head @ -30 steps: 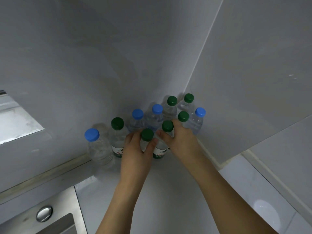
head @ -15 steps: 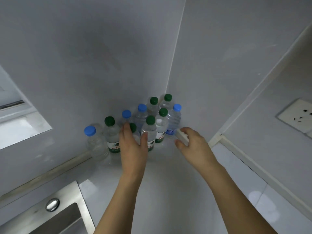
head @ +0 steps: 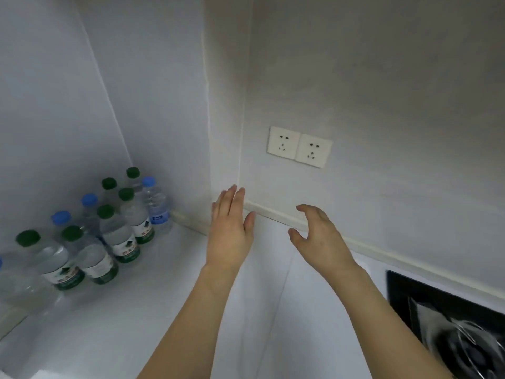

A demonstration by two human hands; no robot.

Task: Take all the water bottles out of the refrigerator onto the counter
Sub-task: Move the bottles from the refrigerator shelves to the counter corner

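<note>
Standing clustered, water bottles (head: 117,236) carry unreadable green labels.

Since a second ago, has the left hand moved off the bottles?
Yes. The left hand no longer grips a bottle; it is open, right of the bottle cluster, near the wall corner.

Dim, even light; soft blur; wide-angle bending at edges.
</note>
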